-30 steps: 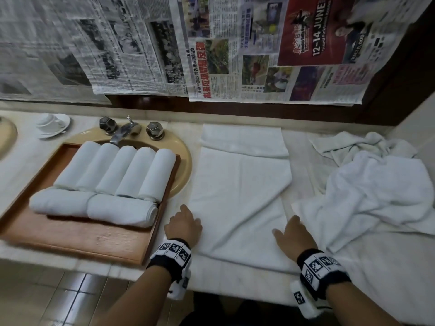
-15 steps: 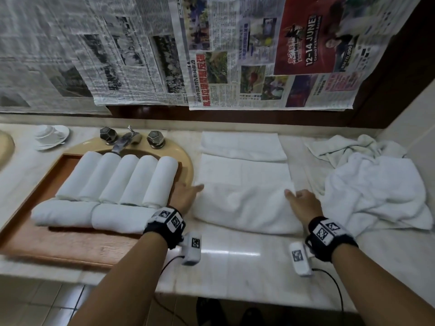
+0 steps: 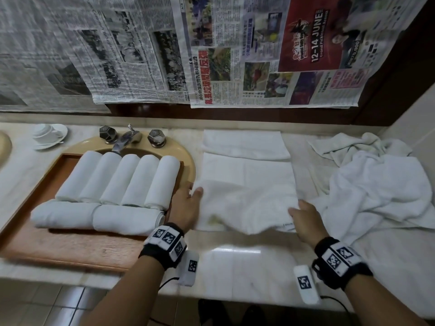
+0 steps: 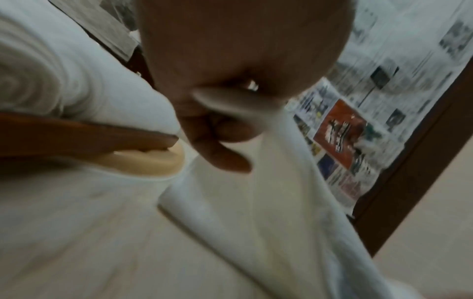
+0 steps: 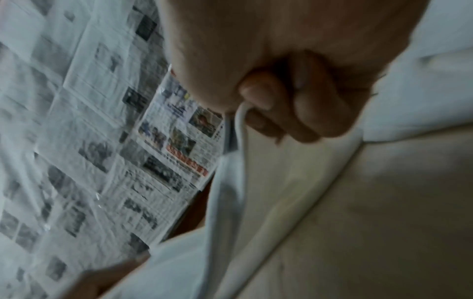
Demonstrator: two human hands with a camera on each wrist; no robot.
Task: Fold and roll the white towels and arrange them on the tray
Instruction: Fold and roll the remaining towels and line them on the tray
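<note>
A white towel point(image 3: 247, 184) lies on the marble counter, its near end lifted and folded away from me. My left hand point(image 3: 188, 203) pinches the towel's left corner point(image 4: 258, 121) between thumb and fingers. My right hand point(image 3: 303, 220) grips the right corner point(image 5: 240, 117). To the left, a wooden tray point(image 3: 70, 243) holds several rolled white towels point(image 3: 122, 180), a back row and two rolls point(image 3: 94, 215) across the front. Another folded towel point(image 3: 244, 144) lies behind the one I hold.
A heap of loose white towels point(image 3: 376, 184) covers the counter at the right. The tray sits over a tan sink point(image 3: 186, 165) with a tap point(image 3: 124, 142). A cup and saucer point(image 3: 47, 135) stand at the back left. Newspapers point(image 3: 211, 55) hang on the wall.
Both hands have carried the towel's near end up and away from the counter's front edge, folding it over. The camera has tilted slightly.
</note>
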